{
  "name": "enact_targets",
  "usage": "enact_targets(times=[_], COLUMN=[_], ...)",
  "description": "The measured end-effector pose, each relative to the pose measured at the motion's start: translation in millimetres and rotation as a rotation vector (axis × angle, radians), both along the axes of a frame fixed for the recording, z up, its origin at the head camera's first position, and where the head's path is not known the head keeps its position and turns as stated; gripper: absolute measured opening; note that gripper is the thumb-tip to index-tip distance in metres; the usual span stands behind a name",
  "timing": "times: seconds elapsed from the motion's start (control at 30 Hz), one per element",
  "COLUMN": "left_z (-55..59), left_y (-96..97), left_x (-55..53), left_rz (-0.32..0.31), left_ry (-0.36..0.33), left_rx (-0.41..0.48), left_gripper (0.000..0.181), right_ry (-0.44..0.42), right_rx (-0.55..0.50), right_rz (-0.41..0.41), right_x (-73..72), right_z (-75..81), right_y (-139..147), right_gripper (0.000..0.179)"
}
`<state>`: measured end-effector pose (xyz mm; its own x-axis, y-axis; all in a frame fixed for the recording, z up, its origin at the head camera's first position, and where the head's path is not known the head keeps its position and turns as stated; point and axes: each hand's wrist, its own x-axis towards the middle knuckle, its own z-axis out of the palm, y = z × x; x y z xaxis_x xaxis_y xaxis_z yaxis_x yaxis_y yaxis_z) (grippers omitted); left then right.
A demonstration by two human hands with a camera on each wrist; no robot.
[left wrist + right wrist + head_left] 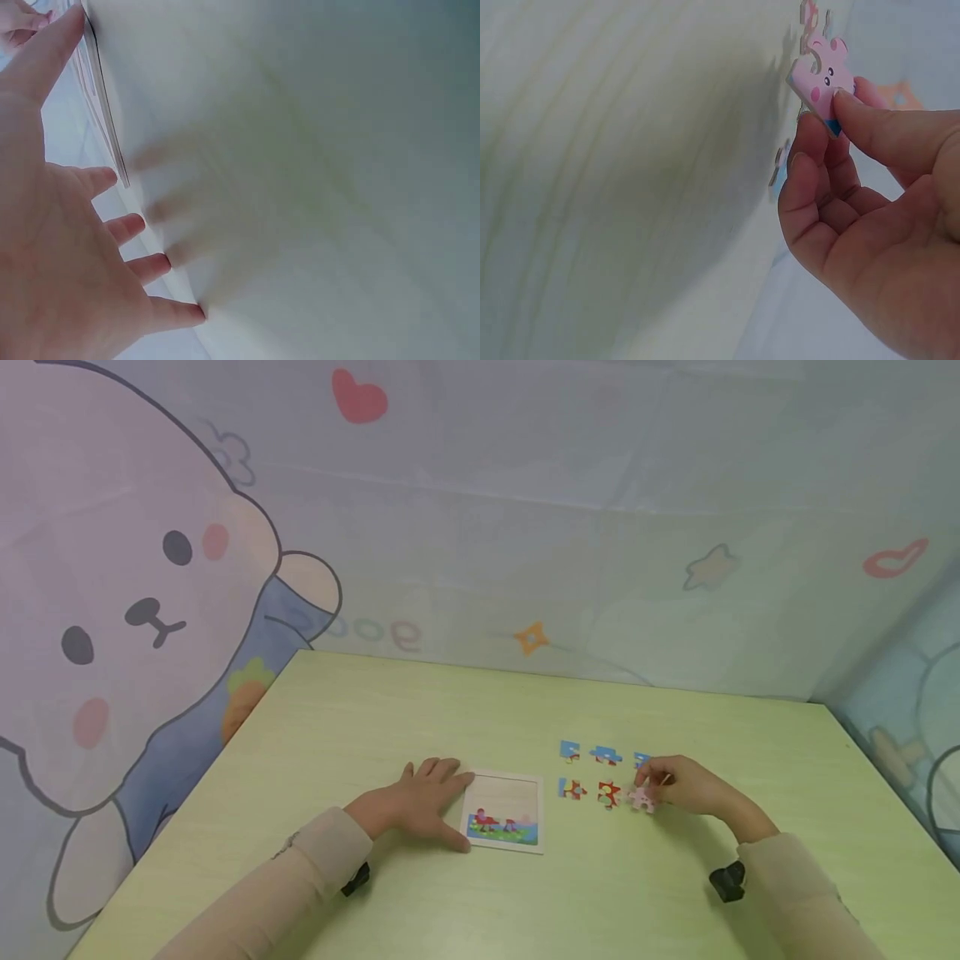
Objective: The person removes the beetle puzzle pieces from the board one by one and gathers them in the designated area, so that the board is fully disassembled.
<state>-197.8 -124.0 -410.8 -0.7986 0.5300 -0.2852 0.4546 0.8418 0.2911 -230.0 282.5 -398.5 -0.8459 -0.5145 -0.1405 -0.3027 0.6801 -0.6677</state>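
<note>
A pink jigsaw piece [819,79] with a printed face is pinched between thumb and fingers of my right hand [681,783], over the right side of the table. My left hand [416,800] lies spread at the left edge of a square puzzle frame [542,814], thumb and index fingertip right at its rim. Inside the frame, the bottom strip [502,829] of the picture is filled with green, blue and red pieces; bare pale backing shows above. In the left wrist view the fingers [176,311] are straight and apart, fingertips at the tabletop.
Several loose jigsaw pieces lie in two rows between frame and right hand, among them a blue piece [606,755], a red and yellow piece [608,794] and another blue-edged piece [572,788]. The pale green table [360,710] meets a printed cloth backdrop [480,527] behind.
</note>
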Motion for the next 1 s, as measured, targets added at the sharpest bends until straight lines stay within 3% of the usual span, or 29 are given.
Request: enact_targets(times=[0.5, 1.0], left_z=[1.2, 1.3], left_y=[-1.7, -1.2], left_x=[-0.9, 1.0], left_rz=[-0.010, 0.002], left_ry=[-0.014, -0.023], left_rx=[0.002, -0.001], left_gripper=[0.098, 0.099], right_ry=[-0.033, -0.003], right_rx=[0.051, 0.055], right_rz=[-0.057, -0.040], right_x=[-7.4, -6.7], right_z=[-10.6, -14.3], right_y=[9, 8], right_gripper=[0.014, 0.012])
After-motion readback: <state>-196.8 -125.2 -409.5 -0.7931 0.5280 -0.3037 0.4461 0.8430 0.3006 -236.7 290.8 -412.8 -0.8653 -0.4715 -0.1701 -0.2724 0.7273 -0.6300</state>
